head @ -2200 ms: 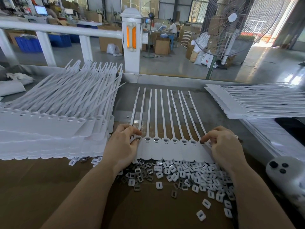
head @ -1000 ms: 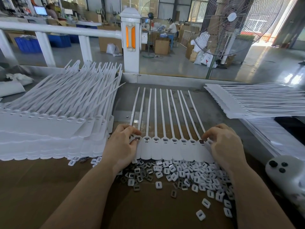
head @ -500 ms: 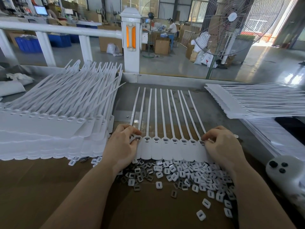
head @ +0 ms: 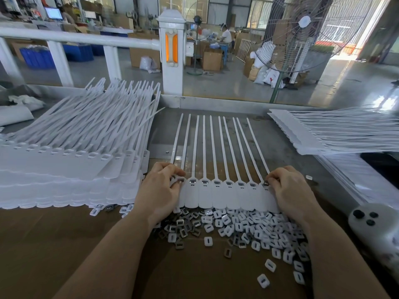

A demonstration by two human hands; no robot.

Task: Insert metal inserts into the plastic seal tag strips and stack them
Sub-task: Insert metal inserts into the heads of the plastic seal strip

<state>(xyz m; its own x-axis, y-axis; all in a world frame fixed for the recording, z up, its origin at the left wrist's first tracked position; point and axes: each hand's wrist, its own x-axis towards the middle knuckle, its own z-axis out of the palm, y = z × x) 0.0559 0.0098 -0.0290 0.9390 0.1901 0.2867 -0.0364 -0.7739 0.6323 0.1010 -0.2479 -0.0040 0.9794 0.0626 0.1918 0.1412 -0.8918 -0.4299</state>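
**Both hands down, fingers curled**

Bare forearms come in from the bottom, angled toward each other. Left hand (head: pixel 160 188) sits palm-down with fingertips bent and pinching. Right hand (head: pixel 290 188) mirrors it, thumb and forefinger pinched together at its inner edge.

Daylight floods from the open doorway (head: pixel 367 35) at upper right, glaring off the polished floor (head: pixel 356 83); wide-angle distortion bends the edges.
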